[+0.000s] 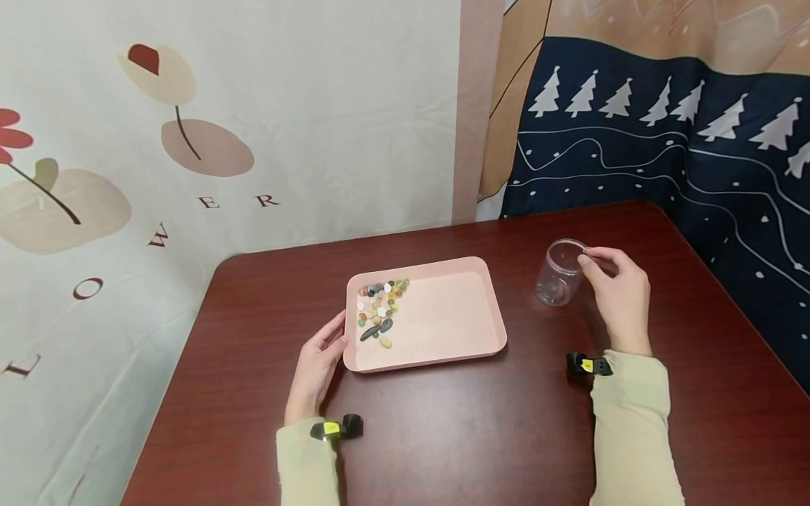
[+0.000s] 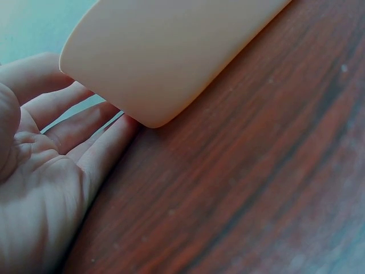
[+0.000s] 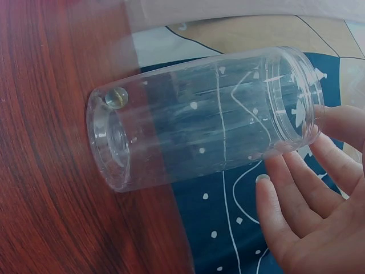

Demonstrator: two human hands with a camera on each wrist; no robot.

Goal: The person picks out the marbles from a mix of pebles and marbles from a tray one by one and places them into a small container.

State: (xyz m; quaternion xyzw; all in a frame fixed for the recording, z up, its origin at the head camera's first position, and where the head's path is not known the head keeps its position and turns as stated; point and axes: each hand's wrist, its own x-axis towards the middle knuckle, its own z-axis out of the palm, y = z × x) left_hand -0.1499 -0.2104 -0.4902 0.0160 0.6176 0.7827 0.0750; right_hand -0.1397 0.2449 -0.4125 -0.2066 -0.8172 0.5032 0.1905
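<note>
In the head view a pink tray (image 1: 452, 309) lies on the table, with a cluster of small mixed stones (image 1: 380, 302) along its left side. My left hand (image 1: 316, 365) is at the tray's left edge. In the left wrist view its extended fingers (image 2: 85, 123) touch the tray's outer wall (image 2: 154, 68). To the right of the tray, a clear lidless jar (image 1: 557, 277) stands on the table. My right hand (image 1: 620, 299) pinches the jar's rim between thumb and fingers. A small clear marble (image 3: 117, 97) shows at the jar's bottom in the right wrist view.
The dark red-brown wooden table (image 1: 468, 436) has its far edge against a pale printed curtain (image 1: 354, 126). A navy cloth with white trees (image 1: 633, 154) hangs behind and to the right. Black wrist cameras (image 1: 344, 426) are strapped on both sleeves.
</note>
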